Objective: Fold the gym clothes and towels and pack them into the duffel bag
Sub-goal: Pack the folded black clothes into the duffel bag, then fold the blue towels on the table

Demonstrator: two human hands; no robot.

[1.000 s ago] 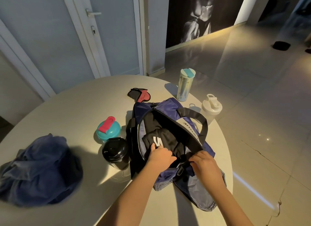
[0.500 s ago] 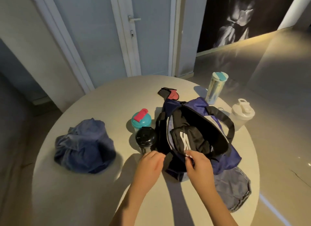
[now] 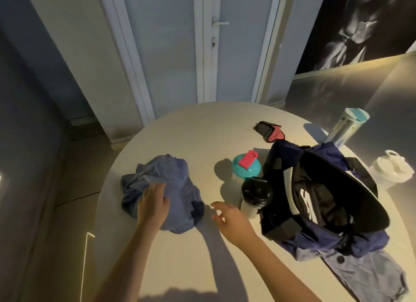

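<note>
A crumpled blue garment lies at the left of the round table. My left hand rests on top of it, fingers curled into the cloth. My right hand hovers just right of the garment, empty with its fingers spread. The purple and black duffel bag stands unzipped at the right, and a black garment with white lettering lies inside it. A grey-blue cloth sticks out from under the bag's near end.
Between garment and bag stand a black-lidded cup and a teal shaker with a red cap. A black and red pouch, a tall tumbler and a white bottle sit farther back and right. A door is beyond the table.
Both hands left the duffel bag and moved left across the table. My left hand now lies on the blue garment. The view swung left as well.
</note>
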